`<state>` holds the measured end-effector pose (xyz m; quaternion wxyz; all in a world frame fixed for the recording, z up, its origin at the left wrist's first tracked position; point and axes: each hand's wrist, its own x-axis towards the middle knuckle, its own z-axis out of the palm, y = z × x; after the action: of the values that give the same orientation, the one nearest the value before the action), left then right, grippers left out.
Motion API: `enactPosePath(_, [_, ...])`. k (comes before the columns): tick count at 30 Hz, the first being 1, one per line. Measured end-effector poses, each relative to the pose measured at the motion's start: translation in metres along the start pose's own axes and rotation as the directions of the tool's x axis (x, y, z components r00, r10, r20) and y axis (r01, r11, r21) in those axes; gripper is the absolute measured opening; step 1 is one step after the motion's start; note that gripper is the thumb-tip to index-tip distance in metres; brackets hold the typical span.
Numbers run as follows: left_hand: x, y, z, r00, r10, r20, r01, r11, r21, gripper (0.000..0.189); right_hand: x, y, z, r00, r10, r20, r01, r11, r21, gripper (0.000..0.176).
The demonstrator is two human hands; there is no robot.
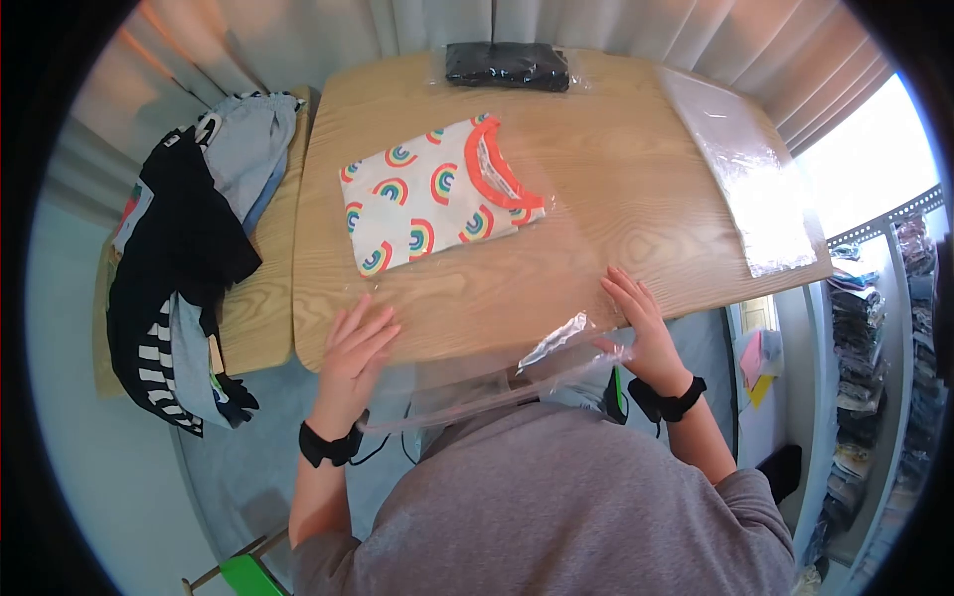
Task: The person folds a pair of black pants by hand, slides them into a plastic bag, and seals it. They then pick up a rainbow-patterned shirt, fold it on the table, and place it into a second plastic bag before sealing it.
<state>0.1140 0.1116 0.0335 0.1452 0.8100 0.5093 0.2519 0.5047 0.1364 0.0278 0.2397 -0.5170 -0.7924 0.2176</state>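
Observation:
A folded white shirt (437,199) with a rainbow print and an orange-red neckband lies on the wooden table. Around it and toward my body spreads a clear plastic bag (556,340), whose near end hangs over the table's front edge. My left hand (356,346) rests at the bag's left side, fingers stretched out. At the right side, my right hand (641,333) lies with its fingers extended on the plastic and its thumb near the bag's loose, shiny edge. Neither hand visibly grips anything.
A black folded garment in clear plastic (507,67) sits at the table's back edge. Flat clear bags (750,184) lie along the right side. Loose clothes (179,228) are heaped on the left table. Shelves of packed garments (857,368) stand at right.

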Motion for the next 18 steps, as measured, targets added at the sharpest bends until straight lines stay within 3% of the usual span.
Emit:
enactPosePath(1, [-0.001,-0.001,-0.005,0.999,-0.027,-0.026,0.023,0.989,-0.148,0.031,0.001,0.003,0.001,1.000,0.014,-0.017,-0.012,0.997,0.080,0.070])
enactPosePath(2, [-0.005,-0.002,-0.010,0.999,-0.026,-0.036,0.020,0.990,-0.142,0.031,0.004,0.007,0.002,1.000,0.003,-0.021,-0.001,0.997,0.079,0.070])
enactPosePath(4, [-0.017,-0.004,-0.018,0.996,-0.089,0.001,0.085,0.958,-0.272,0.030,0.012,0.011,0.005,0.992,0.090,-0.086,-0.066,0.964,0.257,0.066])
enactPosePath(5, [-0.021,-0.003,-0.020,0.996,-0.089,-0.004,0.085,0.961,-0.265,0.030,0.019,0.008,0.007,0.993,0.083,-0.089,-0.058,0.964,0.261,0.066])
enactPosePath(7, [-0.028,0.001,-0.022,0.997,-0.066,-0.045,0.049,0.953,-0.299,0.033,0.035,0.000,0.013,0.994,-0.102,-0.051,0.107,0.988,0.112,0.056])
enactPosePath(11, [-0.033,-0.007,-0.019,0.991,-0.101,-0.083,0.092,0.991,-0.098,0.037,0.059,-0.006,0.021,0.953,-0.298,0.057,0.301,0.951,-0.068,0.046])
enactPosePath(13, [-0.034,-0.017,-0.018,0.994,-0.100,-0.048,0.102,0.994,0.043,0.037,0.065,-0.005,0.018,0.903,-0.367,0.225,0.401,0.907,-0.127,0.035])
enactPosePath(14, [-0.034,-0.020,-0.016,0.994,-0.102,-0.049,0.104,0.994,0.046,0.037,0.065,-0.004,0.017,0.902,-0.369,0.225,0.402,0.907,-0.125,0.035])
enactPosePath(16, [-0.029,-0.028,-0.013,0.999,-0.039,0.004,0.039,0.998,0.045,0.032,0.064,-0.004,0.010,0.940,-0.278,0.200,0.270,0.961,0.066,0.028])
enactPosePath(18, [-0.024,-0.038,-0.016,1.000,-0.004,0.009,0.004,1.000,-0.005,0.029,0.063,-0.010,0.004,0.948,-0.238,0.210,0.223,0.970,0.091,0.025])
